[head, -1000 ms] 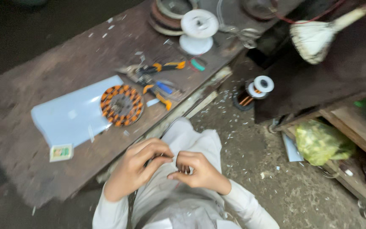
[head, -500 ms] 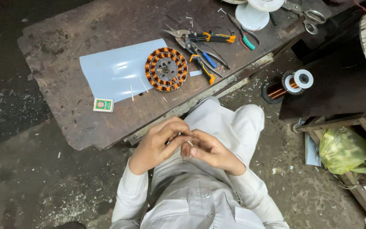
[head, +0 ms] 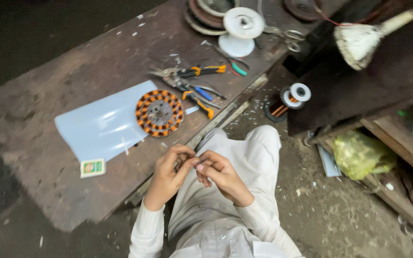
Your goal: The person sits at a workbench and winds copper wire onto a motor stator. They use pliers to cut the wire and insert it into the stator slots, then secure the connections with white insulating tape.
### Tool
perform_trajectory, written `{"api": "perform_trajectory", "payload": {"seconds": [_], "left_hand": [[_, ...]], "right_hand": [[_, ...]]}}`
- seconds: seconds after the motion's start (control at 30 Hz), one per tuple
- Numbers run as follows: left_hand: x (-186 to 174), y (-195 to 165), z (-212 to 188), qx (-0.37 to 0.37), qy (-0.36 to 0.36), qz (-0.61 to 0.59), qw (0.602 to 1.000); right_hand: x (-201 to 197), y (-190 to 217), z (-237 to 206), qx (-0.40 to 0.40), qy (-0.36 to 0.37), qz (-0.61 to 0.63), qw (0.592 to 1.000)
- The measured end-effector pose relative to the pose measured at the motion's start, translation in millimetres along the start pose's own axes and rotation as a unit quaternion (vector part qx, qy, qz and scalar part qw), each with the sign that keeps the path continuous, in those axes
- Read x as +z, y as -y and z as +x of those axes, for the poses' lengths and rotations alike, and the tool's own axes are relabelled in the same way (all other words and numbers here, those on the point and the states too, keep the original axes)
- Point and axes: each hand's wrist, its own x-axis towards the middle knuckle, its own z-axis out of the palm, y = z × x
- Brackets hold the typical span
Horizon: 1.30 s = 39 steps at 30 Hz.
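Both hands meet above the person's lap: the left hand and right hand pinch narrowly on a small item too tiny to identify. A wound stator lies nearby on the tabletop, beside pliers.

Hands, two: left hand, right hand; wound stator, one, near front edge of workbench; pale blue sheet, one, under stator; small printed card, one, by sheet's near corner; pliers and cutters, about four, exact count unclear; white spool, one, toward far edge; copper wire spool, one, on floor; brush, one; yellow-green bag, one.
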Motion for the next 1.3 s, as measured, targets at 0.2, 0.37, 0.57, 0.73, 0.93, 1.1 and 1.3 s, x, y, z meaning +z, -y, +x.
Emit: {"api": "perform_trajectory", "payload": {"seconds": [0.2, 0.37, 0.57, 0.73, 0.93, 1.1, 1.3], "left_hand": [[-9.6, 23.2, 34.3, -0.009, -0.172, 0.151, 0.974], [12.0, 39.3, 41.0, -0.060, -0.189, 0.142, 0.970], [16.1, 49.8, 34.0, -0.110, -0.230, 0.045, 0.966], [11.9, 41.9, 33.8, -0.067, -0.230, -0.081, 0.968], [10.0, 12.5, 24.5, -0.066, -0.249, -0.089, 0.962], [12.3, -9.8, 22.1, -0.086, -0.273, -0.088, 0.954], [16.4, -14.9, 7.9, -0.025, -0.352, -0.076, 0.933]], "right_hand": [[4.9, -9.3, -5.3, 0.004, -0.054, 0.012, 0.998], [14.7, -19.4, -8.9, -0.004, -0.057, 0.031, 0.998], [23.2, -21.0, -15.9, -0.009, -0.072, -0.038, 0.997], [15.9, -17.1, -18.1, 0.019, -0.094, -0.014, 0.995], [0.4, -20.1, -15.1, 0.016, -0.092, 0.019, 0.995], [-15.4, -25.5, -12.7, 0.038, -0.087, 0.039, 0.995], [-33.3, -45.5, -13.9, 0.036, -0.114, 0.015, 0.993]]}}
